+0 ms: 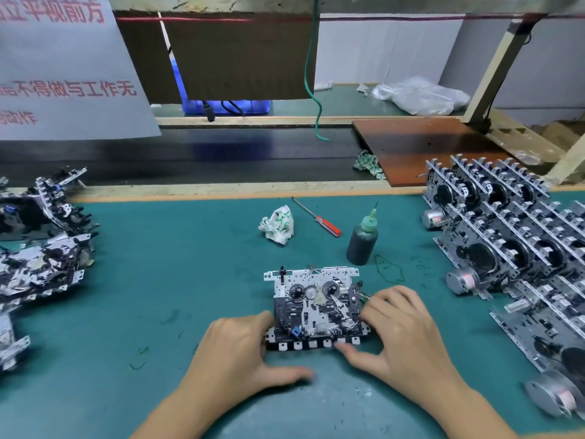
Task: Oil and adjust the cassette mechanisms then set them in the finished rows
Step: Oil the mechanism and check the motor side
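One cassette mechanism [316,307] lies flat on the green mat [158,280] in front of me, with its key tabs toward me. My left hand [240,350] holds its left edge with curled fingers, the thumb stretched out on the mat. My right hand [399,331] holds the right edge, its fingers curled over the side and its thumb touching the front key tabs. Something small and green shows at my right fingertips; I cannot tell what it is. A dark oil bottle [362,240] with a green nozzle stands behind the mechanism. Finished rows [506,248] of upright mechanisms fill the right side.
A red-handled screwdriver [318,218] and a crumpled rag [278,226] lie behind the mechanism. A loose pile of mechanisms [38,248] sits at the left. Beyond the mat's far edge run a black conveyor belt [190,156], a brown board [427,147] and another rag [368,163].
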Demonstrator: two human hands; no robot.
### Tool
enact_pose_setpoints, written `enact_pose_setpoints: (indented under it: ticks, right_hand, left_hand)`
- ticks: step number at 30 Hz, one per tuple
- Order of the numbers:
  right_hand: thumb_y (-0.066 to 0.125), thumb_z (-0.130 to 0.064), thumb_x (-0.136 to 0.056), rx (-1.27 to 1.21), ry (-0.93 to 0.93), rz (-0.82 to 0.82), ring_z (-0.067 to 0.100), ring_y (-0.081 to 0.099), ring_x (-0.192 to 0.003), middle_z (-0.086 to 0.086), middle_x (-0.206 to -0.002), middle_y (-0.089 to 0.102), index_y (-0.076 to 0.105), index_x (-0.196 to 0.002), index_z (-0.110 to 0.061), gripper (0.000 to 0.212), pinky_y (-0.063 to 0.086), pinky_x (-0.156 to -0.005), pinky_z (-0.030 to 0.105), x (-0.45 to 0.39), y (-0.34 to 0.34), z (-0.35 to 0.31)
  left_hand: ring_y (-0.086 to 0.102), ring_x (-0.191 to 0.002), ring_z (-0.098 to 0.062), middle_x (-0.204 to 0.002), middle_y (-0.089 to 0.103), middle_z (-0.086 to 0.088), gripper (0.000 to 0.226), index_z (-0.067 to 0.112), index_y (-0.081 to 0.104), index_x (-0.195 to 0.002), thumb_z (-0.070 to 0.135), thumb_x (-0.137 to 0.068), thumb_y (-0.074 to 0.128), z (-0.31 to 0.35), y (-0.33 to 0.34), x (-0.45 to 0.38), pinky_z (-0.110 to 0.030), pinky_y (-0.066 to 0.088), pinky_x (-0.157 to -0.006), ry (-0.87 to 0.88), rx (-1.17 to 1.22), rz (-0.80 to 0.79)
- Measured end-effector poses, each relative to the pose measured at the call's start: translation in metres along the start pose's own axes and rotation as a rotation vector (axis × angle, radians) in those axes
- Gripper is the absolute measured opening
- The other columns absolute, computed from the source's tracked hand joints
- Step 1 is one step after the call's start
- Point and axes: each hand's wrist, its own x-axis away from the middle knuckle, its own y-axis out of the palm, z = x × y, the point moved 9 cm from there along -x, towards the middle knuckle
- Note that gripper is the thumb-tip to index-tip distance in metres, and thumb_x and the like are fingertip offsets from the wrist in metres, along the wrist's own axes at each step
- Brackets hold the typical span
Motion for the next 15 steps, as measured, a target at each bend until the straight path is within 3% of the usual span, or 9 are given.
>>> enact_pose_setpoints:
  ticks: [2, 7, 11, 15]
  right_hand:
    - [0.056, -0.057, -0.074, 0.017, 0.021, 0.003, 0.022, 0.055, -0.066, -0.004, -0.063, 0.055, 0.06, -0.061, -0.012, 0.047, 0.037, -0.08, 0.031, 0.0007, -0.0008, 0.0042]
    - [0.061, -0.061, -0.07, -0.097, -0.014, -0.046, 0.019, 0.049, -0.066, -0.005, -0.065, 0.05, 0.056, -0.061, -0.013, 0.049, 0.038, -0.076, 0.03, 0.0002, 0.0024, 0.0013]
    - [0.064, -0.061, -0.07, -0.147, -0.021, -0.073, 0.018, 0.047, -0.064, -0.006, -0.063, 0.049, 0.055, -0.06, -0.013, 0.049, 0.038, -0.072, 0.03, 0.0035, 0.0045, 0.0005]
    - [0.06, -0.055, -0.073, -0.068, -0.008, -0.03, 0.019, 0.051, -0.063, -0.005, -0.06, 0.051, 0.055, -0.058, -0.013, 0.044, 0.037, -0.071, 0.029, 0.0043, 0.0023, 0.0001]
  left_hand:
    - [0.039, -0.038, -0.007, -0.047, 0.032, 0.016, 0.055, 0.027, 0.03, -0.066, 0.078, -0.063, 0.051, 0.0043, 0.001, 0.0023, -0.02, 0.03, -0.039, 0.066, -0.001, -0.011]
    - [0.04, -0.031, -0.019, -0.038, 0.039, 0.003, 0.047, 0.015, 0.042, -0.052, 0.056, -0.074, 0.051, 0.0032, -0.0026, -0.0002, -0.018, 0.028, -0.03, 0.04, -0.076, 0.092]
    - [0.044, -0.034, -0.02, -0.04, 0.042, 0.005, 0.051, 0.015, 0.042, -0.055, 0.062, -0.075, 0.048, -0.0028, 0.0001, -0.0011, -0.019, 0.03, -0.031, 0.045, -0.076, 0.044]
    - [0.044, -0.034, -0.015, -0.04, 0.041, 0.007, 0.061, 0.024, 0.028, -0.062, 0.08, -0.059, 0.05, 0.0021, 0.0009, -0.0003, -0.019, 0.03, -0.034, 0.019, -0.062, 0.032]
